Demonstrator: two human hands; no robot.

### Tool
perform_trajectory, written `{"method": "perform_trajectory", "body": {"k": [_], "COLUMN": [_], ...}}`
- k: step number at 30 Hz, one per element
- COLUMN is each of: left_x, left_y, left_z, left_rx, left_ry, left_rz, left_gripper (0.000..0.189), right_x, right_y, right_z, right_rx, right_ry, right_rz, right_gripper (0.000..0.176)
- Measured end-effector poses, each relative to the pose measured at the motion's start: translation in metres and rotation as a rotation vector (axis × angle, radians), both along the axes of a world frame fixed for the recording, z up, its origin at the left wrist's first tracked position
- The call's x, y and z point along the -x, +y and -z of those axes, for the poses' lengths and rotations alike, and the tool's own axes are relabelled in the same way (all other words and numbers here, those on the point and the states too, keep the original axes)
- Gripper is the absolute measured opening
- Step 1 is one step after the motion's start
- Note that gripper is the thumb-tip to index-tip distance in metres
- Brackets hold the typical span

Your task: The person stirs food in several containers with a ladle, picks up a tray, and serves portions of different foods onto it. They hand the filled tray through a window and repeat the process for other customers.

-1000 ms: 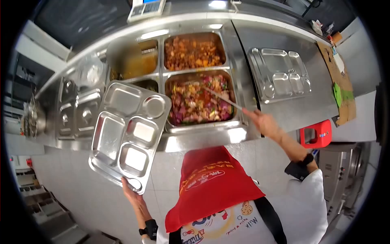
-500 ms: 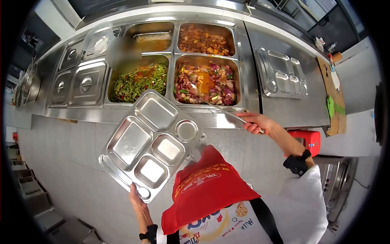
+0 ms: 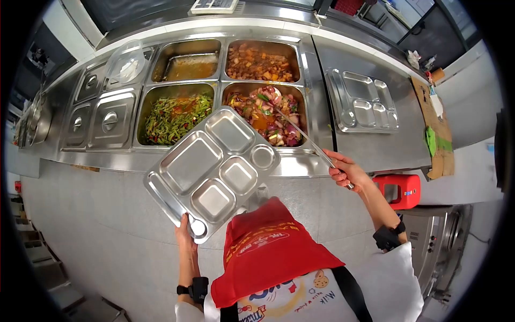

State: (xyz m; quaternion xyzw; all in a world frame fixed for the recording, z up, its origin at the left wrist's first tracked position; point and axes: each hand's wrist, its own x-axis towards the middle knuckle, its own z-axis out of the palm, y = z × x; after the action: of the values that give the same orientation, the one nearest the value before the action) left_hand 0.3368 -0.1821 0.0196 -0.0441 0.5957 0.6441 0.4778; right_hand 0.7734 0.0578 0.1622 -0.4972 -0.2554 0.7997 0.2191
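Note:
In my left hand (image 3: pixel 184 234) is a compartmented steel meal tray (image 3: pixel 192 162), gripped at its near corner and tilted. Its compartments hold no food. The tray's far edge overlaps the front of the counter and hides parts of two food pans. My right hand (image 3: pixel 347 170) is closed around the long handle of a serving spoon (image 3: pixel 306 138). The spoon's head is at the far side of the pan holding meat and red onion (image 3: pixel 284 123), with food around it. Left of that pan are cooked green beans (image 3: pixel 177 115).
Behind are a pan of diced orange-brown food (image 3: pixel 263 61) and a pan with shallow liquid (image 3: pixel 190 70). Lidded pans (image 3: pixel 111 121) and a clear plastic container (image 3: pixel 126 64) are at left. Stacked meal trays (image 3: pixel 362 102), cardboard (image 3: pixel 437 145) and a red stool (image 3: pixel 402 191) are at right.
My left hand has raised the tray toward the meat-and-onion pan, over its front left corner. The serving spoon's head has moved from the pan's middle to its far side.

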Motion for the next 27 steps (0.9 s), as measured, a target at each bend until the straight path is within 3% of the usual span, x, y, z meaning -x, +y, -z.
{"method": "perform_trajectory", "body": {"k": [4, 6, 9, 12, 14, 16, 19, 22, 27], "left_x": [-0.019, -0.018, -0.019, -0.020, -0.018, -0.018, -0.020, -0.023, -0.036], "left_y": [0.049, 0.055, 0.061, 0.062, 0.060, 0.060, 0.063, 0.063, 0.068], "left_z": [-0.001, 0.028, 0.034, 0.031, 0.029, 0.030, 0.033, 0.033, 0.017], "left_rx": [-0.070, -0.101, -0.123, -0.111, -0.089, -0.071, -0.063, -0.031, -0.005], "left_ry": [-0.021, -0.102, -0.121, -0.097, -0.091, -0.102, -0.075, -0.082, -0.048], "left_rz": [0.041, 0.094, 0.114, 0.110, 0.114, 0.118, 0.102, 0.075, 0.011], "left_gripper": [0.033, 0.043, 0.040, 0.039, 0.039, 0.040, 0.035, 0.031, 0.025], "right_x": [0.010, 0.020, 0.021, 0.012, 0.004, -0.004, -0.013, -0.013, 0.002], "right_y": [-0.019, -0.033, -0.055, -0.053, -0.051, -0.040, -0.023, 0.042, 0.204], "right_z": [-0.021, -0.015, 0.023, 0.044, 0.045, 0.034, 0.024, 0.012, 0.042], "right_rx": [-0.066, -0.153, -0.504, -1.110, -1.306, -1.358, -0.958, -0.812, -1.322], "right_ry": [-0.121, -0.326, -0.473, -0.718, -0.766, -0.765, -0.652, -0.658, -1.192], "right_rz": [-0.073, -0.184, -0.283, -0.304, -0.332, -0.437, -0.356, -0.238, -0.392], "right_gripper": [0.041, 0.042, 0.044, 0.046, 0.047, 0.048, 0.047, 0.045, 0.043]}}
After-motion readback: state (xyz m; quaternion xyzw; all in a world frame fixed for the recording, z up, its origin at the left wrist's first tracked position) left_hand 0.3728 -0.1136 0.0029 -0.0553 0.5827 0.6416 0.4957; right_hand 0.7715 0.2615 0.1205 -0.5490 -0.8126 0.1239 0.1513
